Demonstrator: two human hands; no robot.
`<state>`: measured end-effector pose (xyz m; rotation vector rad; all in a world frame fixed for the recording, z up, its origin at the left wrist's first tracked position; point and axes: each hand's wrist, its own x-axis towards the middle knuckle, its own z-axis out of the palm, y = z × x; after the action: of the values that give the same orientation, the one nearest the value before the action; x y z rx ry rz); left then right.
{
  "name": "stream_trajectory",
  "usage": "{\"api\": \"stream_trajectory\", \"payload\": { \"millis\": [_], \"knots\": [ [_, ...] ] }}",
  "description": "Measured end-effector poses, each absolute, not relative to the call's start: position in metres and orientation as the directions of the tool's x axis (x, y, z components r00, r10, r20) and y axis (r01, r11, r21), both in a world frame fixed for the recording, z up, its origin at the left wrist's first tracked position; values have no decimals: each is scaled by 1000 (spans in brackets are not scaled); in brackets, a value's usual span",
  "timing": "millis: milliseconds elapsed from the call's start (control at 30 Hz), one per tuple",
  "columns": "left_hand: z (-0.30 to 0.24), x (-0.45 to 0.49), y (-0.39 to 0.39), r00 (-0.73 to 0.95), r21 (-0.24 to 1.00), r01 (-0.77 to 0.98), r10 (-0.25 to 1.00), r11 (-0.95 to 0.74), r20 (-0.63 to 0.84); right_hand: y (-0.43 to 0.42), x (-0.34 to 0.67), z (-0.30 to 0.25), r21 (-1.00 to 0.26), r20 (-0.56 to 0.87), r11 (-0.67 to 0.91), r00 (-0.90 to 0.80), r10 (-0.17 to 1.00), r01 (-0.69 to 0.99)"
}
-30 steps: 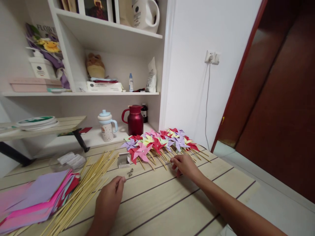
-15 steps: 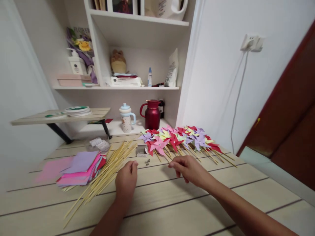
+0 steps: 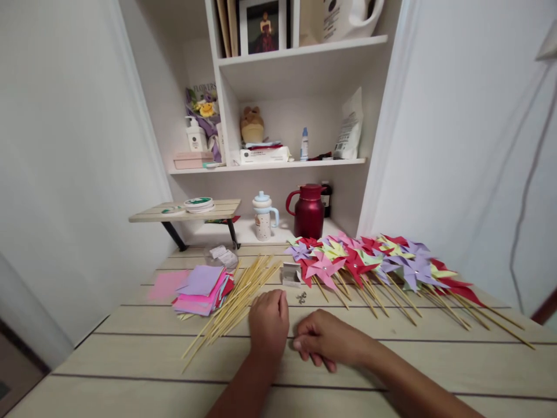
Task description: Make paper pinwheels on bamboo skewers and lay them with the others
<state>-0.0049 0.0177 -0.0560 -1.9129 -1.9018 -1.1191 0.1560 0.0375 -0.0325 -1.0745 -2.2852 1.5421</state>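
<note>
Loosely closed left hand (image 3: 268, 325) beside sticks (image 3: 237, 302)

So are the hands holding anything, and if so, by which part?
No held thing shows: the left hand and the right hand are both curled, with nothing sticking out. Something small hidden inside can't be ruled out.

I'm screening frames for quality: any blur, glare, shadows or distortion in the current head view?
In the head view, soft sheen on the glossy dark-red jug; the thin pale cord looks blurred at right, faint shadow on the white wall; multicoloured paper pinwheels look clearer; sides of the white shelf unit splay upward, perhaps lens stretch.
</note>
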Motion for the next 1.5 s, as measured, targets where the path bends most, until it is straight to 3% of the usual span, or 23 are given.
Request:
{"api": "stream_trajectory", "payload": {
  "millis": [167, 367, 533, 667, 833, 1233, 1500],
  "knots": [
    [-44, -22, 18, -180, 355, 926, 679, -127, 711, 32, 158, -43, -882, -173, 208, -700, 692, 423],
    [25, -87, 26, -204, 295, 955, 655, -31, 728, 33, 163, -42, -905, -166, 188, -724, 670, 381],
    [59, -160, 32, -200, 222, 971, 808, 89, 554, 35, 163, -41, -917, -177, 159, -732, 658, 365],
    [44, -191, 32, -128, 157, 984, 939, 80, 319, 36, 164, -41, -921, -178, 152, -734, 656, 359],
    [18, -197, 30, -59, 163, 986, 992, 40, 111, 36, 166, -42, -918, -157, 182, -743, 651, 353],
    [22, -224, 11, -146, 329, 932, 988, 151, -43, 37, 167, -43, -918, -157, 184, -748, 645, 352],
    [21, -226, -4, -115, 367, 922, 992, 123, -45, 36, 168, -44, -918, -148, 191, -748, 647, 347]
  ]
}}
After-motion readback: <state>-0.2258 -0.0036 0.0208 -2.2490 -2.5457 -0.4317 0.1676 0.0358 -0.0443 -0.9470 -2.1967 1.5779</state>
